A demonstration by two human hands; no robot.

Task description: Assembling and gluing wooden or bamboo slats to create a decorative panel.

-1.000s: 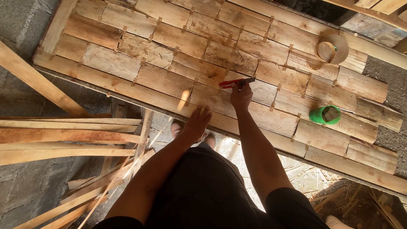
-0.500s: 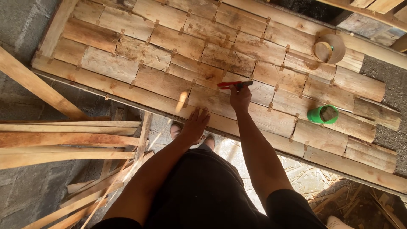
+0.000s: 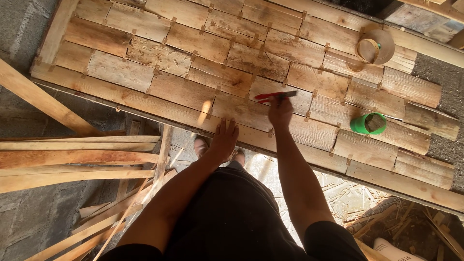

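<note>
Below me the floor (image 3: 29,227) is rough grey concrete, dusty and cracked. To my left long raw wooden slats (image 3: 72,159) lie stacked in a loose pile, some crossing each other. On the right the floor is littered with wood shavings and splinters (image 3: 386,212). Warm sunlight falls in patches, one bright patch (image 3: 270,169) on the ground near my feet.

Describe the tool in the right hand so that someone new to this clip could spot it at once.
Start at the long wooden panel of staggered short boards lying across the view. Near its middle, the right hand grips a slim tool with a red handle, lying flat over the boards. It is the only red thing there; the green cup and tape roll sit further right.
</note>
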